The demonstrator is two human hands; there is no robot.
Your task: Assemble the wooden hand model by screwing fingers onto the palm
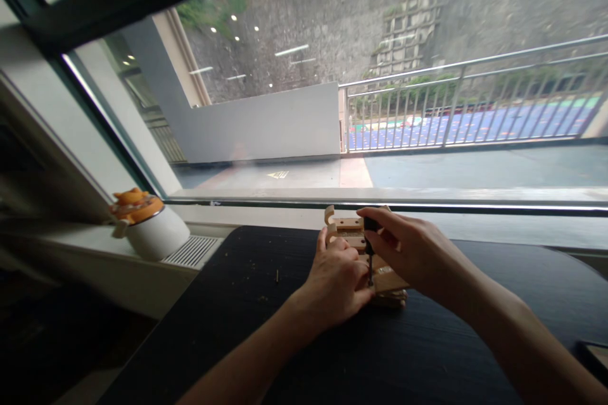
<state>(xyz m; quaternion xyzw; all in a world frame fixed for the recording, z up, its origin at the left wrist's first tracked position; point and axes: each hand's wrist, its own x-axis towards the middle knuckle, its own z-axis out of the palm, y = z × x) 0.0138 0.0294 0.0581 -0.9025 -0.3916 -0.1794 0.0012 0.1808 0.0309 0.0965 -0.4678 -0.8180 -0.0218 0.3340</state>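
Observation:
A small wooden assembly (389, 280) of light slats, with curved pieces at its far left corner, rests on the dark table. My left hand (338, 272) is closed around its left side, and the fingers hide part of the wood. From above, my right hand (403, 243) grips the black handle of a screwdriver (370, 259). The screwdriver stands nearly upright, with its metal shaft pointing down to the near edge of the wood beside my left fingertips. Whether its tip sits in a screw is too small to tell.
A small screw (277, 276) stands on the black table (228, 329) left of my hands, among scattered crumbs. On the sill, a white mug (159, 232) with an orange animal-shaped lid (137, 205) stands by a vent (194, 249). A window rises behind the table.

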